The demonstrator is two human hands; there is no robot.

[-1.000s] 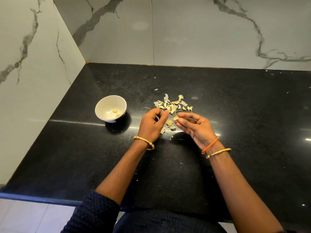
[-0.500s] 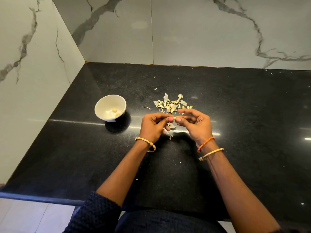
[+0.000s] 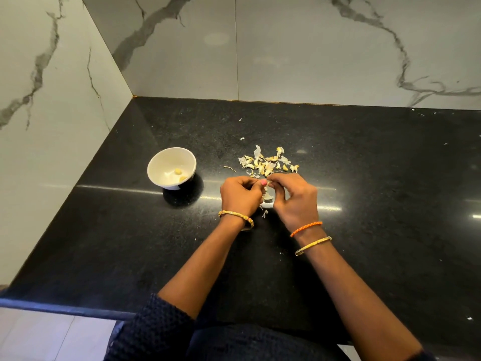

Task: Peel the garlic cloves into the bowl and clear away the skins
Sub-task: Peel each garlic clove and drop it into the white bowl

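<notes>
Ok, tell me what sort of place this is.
Most likely a home kitchen corner. A polished black stone countertop meets marble-look wall tiles, and a small white bowl holding peeled garlic stands beside a pile of garlic skins.

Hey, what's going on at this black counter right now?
A person is peeling garlic. The left hand and right hand meet fingertip to fingertip, pinching a small garlic clove between them, mostly hidden. Just beyond the hands a pile of skins lies on the counter. To the left stands a white bowl holding a couple of peeled cloves.
</notes>
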